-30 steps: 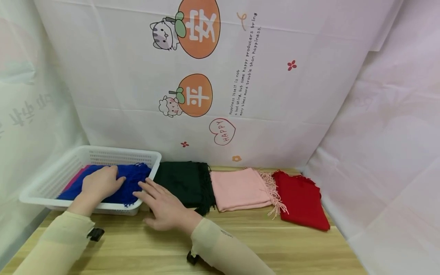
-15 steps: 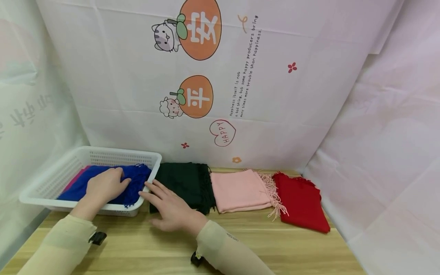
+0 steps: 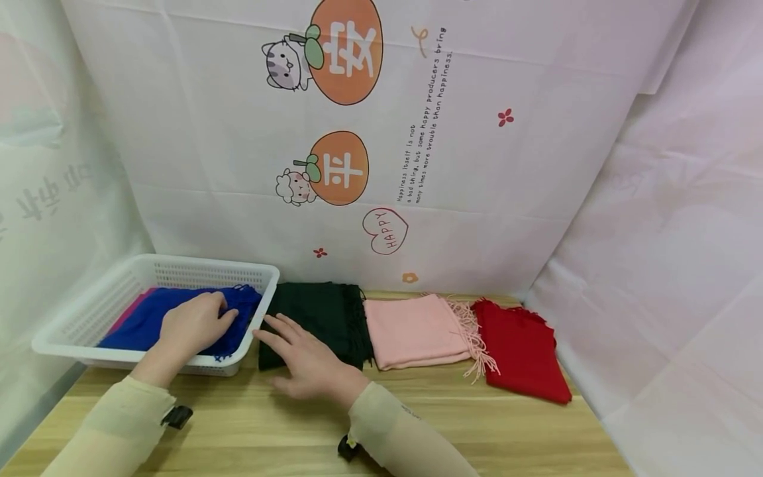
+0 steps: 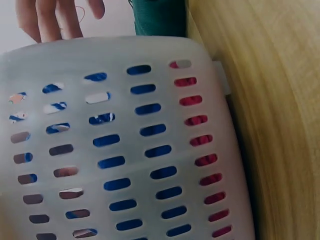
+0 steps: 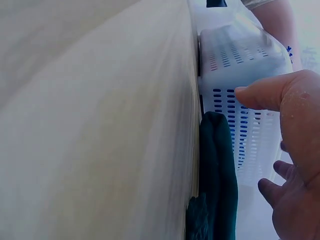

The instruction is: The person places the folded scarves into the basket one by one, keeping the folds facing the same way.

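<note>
Head view, hands (image 3: 192, 324) (image 3: 316, 364) at white basket (image 3: 110, 356), left over fringed blue cloth (image 3: 146, 326)

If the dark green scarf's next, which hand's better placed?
Right, likely: the right hand is near the dark green scarf, holding nothing; the left hand is over the blue scarf in the basket.

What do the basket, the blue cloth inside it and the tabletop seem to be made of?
The basket looks like white moulded plastic with a satin finish: regular slots pierce its smooth wall. The blue cloth seems a soft, matte woven or knitted textile, judging by its fringe; I can't tell the fibre. The tabletop appears smooth wood or wood-look laminate, given its streaky grain.
</note>
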Demonstrator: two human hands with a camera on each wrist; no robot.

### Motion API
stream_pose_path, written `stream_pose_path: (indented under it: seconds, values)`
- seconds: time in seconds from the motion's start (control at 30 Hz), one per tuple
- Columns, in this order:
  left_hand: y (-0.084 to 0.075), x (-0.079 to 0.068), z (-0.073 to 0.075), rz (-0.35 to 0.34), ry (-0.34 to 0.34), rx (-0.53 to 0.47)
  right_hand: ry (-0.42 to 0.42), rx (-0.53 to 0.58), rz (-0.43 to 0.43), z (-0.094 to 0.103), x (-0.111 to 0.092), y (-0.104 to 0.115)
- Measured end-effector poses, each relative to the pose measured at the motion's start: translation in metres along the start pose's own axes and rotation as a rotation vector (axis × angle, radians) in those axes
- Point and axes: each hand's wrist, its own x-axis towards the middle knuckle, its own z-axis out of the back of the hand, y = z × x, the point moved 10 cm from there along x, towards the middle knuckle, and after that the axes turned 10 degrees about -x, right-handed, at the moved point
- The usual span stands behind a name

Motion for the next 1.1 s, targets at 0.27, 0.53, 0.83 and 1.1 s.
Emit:
stream_pose_path:
  seconds: [0.27, 0.53, 0.83, 1.1]
  values:
    - [-0.004, -0.001, 0.004, -0.026, -0.050, 0.001, 0.023, -0.005, -0.035, -0.001, -0.007, -0.009]
    - [-0.010, 0.000, 0.004, -0.048, -0.065, 0.003, 0.015, -0.032, -0.031, -0.001, -0.009, -0.011]
    - [-0.018, -0.001, 0.001, -0.086, -0.082, 0.000, 0.015, -0.032, -0.034, 0.000, -0.011, -0.012]
    - [-0.024, -0.003, -0.001, -0.117, -0.097, 0.007, 0.020, -0.026, -0.053, 0.001, -0.015, -0.015]
